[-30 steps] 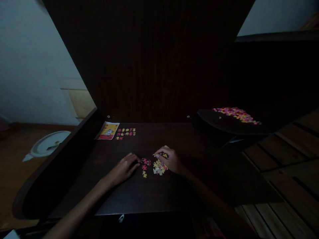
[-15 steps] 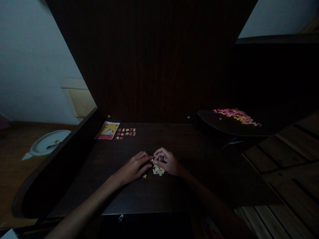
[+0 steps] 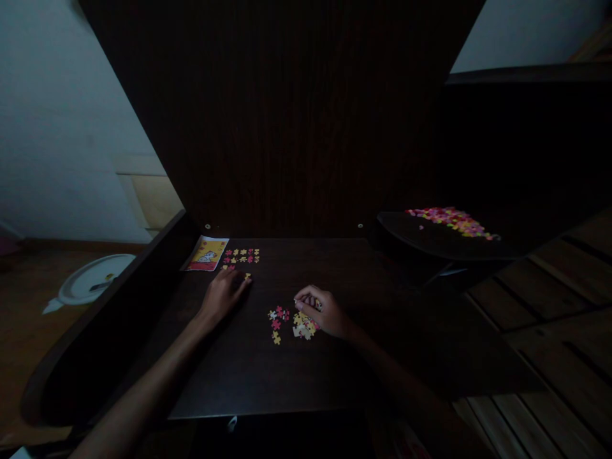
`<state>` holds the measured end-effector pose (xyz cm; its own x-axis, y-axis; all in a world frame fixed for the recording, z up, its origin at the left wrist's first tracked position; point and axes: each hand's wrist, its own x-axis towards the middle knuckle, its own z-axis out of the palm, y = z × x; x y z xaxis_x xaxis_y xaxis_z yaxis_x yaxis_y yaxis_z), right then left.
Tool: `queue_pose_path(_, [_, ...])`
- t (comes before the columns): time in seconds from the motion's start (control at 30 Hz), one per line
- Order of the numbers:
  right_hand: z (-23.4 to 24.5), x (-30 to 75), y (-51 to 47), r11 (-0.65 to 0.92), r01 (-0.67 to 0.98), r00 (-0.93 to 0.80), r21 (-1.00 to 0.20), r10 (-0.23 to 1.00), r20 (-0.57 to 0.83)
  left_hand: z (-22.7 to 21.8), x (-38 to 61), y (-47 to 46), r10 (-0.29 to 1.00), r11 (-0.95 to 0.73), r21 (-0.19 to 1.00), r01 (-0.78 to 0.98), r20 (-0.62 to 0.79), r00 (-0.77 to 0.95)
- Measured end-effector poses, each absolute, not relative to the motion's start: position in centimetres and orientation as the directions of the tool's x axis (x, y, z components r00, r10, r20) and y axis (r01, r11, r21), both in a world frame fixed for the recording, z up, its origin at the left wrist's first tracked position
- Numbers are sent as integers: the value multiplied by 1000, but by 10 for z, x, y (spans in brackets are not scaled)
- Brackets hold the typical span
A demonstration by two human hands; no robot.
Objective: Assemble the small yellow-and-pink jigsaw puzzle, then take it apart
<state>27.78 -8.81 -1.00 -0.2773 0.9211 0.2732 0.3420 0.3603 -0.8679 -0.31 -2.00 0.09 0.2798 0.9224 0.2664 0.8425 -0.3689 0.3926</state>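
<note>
My left hand (image 3: 220, 298) is over the left of the dark tabletop, just below rows of sorted puzzle pieces (image 3: 243, 252). A yellow puzzle piece (image 3: 247, 276) shows at its thumb tip. My right hand (image 3: 327, 313) is curled beside a pile of yellow, pink and pale puzzle pieces (image 3: 305, 324), its thumb and fingers pinched on a small pale-edged piece that is mostly hidden. Between the hands lie several loose pink and yellow pieces (image 3: 276, 324). A picture card with a cartoon animal (image 3: 209, 254) lies left of the rows.
A raised side board (image 3: 119, 306) bounds the table (image 3: 229, 376) on the left, and a tall dark panel (image 3: 287, 127) stands behind. On a curved shelf (image 3: 406, 233) at right lies a heap of small pink, red and yellow bits (image 3: 452, 221). A white lid-like object (image 3: 76, 284) is on the floor.
My left hand has moved from the pile up and left to the sorted rows, with a yellow piece at its thumb. Loose pieces it covered now show. My right hand stays by the pile.
</note>
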Motion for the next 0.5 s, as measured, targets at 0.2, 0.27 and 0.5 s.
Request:
queue_pose_path(0.2, [-11,279,-87,418,366,-304,-831,898,318,3,-15,2,944,-313,347,884,218,249])
queue_pose_path(0.27, [-12,280,-86,433,368,-308,-823,892,332,2,-15,5,948,-302,335,893,206,243])
queue_pose_path(0.5, [-12,283,-82,464,461,-242,-757,886,395,-1,-14,-5,950,-298,276,914,183,254])
